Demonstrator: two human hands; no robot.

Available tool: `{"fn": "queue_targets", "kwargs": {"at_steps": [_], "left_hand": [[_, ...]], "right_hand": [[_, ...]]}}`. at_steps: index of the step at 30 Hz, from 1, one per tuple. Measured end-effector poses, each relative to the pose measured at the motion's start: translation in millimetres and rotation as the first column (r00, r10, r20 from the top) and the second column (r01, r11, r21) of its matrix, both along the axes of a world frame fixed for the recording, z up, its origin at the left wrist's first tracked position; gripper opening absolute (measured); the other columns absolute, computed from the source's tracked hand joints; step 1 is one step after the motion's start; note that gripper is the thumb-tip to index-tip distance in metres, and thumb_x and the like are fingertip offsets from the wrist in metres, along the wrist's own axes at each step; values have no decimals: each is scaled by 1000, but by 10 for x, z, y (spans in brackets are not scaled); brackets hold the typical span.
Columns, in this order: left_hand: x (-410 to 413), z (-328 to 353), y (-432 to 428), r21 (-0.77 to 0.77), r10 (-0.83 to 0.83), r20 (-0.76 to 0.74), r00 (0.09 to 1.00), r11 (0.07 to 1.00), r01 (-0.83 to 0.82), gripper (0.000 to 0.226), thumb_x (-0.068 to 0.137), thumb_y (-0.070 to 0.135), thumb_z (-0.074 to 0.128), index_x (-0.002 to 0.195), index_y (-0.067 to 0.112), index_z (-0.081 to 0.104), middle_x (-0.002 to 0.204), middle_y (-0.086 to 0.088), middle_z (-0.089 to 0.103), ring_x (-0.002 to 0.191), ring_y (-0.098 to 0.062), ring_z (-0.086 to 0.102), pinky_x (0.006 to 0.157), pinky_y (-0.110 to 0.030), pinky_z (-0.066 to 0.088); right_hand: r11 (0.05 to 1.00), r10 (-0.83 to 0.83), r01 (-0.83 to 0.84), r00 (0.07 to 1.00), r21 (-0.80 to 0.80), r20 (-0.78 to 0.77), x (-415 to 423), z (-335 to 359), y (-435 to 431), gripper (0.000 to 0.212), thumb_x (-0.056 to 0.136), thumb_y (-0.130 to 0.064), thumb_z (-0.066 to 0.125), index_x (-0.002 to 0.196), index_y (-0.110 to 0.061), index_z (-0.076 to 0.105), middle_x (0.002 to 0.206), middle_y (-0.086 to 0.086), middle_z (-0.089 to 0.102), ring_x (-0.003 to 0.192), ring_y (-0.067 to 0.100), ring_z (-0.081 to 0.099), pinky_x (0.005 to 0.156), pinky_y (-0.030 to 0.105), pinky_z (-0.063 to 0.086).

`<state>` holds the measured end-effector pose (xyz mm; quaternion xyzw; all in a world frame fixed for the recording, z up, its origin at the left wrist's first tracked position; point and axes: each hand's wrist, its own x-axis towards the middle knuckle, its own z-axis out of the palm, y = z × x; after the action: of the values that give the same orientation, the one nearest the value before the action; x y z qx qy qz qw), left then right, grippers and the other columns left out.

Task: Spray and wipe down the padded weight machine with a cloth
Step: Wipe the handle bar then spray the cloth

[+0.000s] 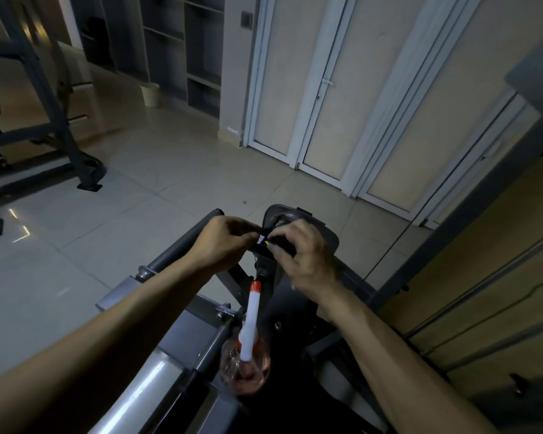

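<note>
A spray bottle (248, 355) with pink liquid, a white trigger head and a red nozzle tip stands on the dark weight machine (298, 396) below my arms. Both hands meet over a small dark part (265, 245) with a white and yellow label, on the machine near its black pad (325, 238). My left hand (226, 241) pinches that part from the left. My right hand (298, 252) grips it from the right with curled fingers. No cloth is visible.
A grey roller bar (182, 249) runs along the machine's left side. Another machine frame (44, 98) stands on the tiled floor at far left. White double doors (320, 89), grey shelving (182, 42) and a small white bin (151, 94) line the back.
</note>
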<state>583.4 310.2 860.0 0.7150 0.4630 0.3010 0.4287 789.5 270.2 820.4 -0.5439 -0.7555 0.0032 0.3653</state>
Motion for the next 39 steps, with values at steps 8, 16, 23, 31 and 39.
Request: {"fn": "queue_targets", "kwargs": {"at_steps": [8,16,23,31,39], "left_hand": [[210,147,-135,-5,-7,29,1000,1000,7,21,99,19,64,118,14,72,110,4,74,94,-2,70,84,-18,56],[193,166,-178,-50,3,17,1000,999,-2,20,100,20,64,118,16,73,105,7,73,86,1,71,76,-15,56],[39,234,-312,-90,12,112,994,996,-2,21,99,30,63,118,26,70,111,12,72,98,-2,69,95,-30,55],[-65,756,-667,67,-317,408,857,946,318,47,83,16,76,125,29,59,119,8,72,111,-12,70,85,-24,58],[-358,382,-576,-205,275,435,857,958,-203,52,92,0,67,138,18,52,102,7,61,84,-6,62,54,-16,52]], "right_hand": [[977,-138,-41,630,-210,-764,-241,54,-232,37,104,-46,52,124,-17,64,119,0,68,111,6,65,96,39,58],[932,-191,216,975,291,-110,-12,-328,-527,49,104,-9,49,149,-30,50,153,5,52,131,24,61,105,33,55],[932,-339,337,678,-135,-653,-80,-111,-1045,44,92,-12,75,121,-38,54,130,3,67,119,8,64,82,11,54],[957,-162,-163,391,-241,-906,-629,1185,-857,24,95,-18,74,115,-5,70,112,20,74,106,36,73,91,51,60],[809,-142,-215,832,-547,-536,-678,714,-1353,92,80,-38,73,161,-32,30,165,-12,34,148,0,34,121,35,34]]}}
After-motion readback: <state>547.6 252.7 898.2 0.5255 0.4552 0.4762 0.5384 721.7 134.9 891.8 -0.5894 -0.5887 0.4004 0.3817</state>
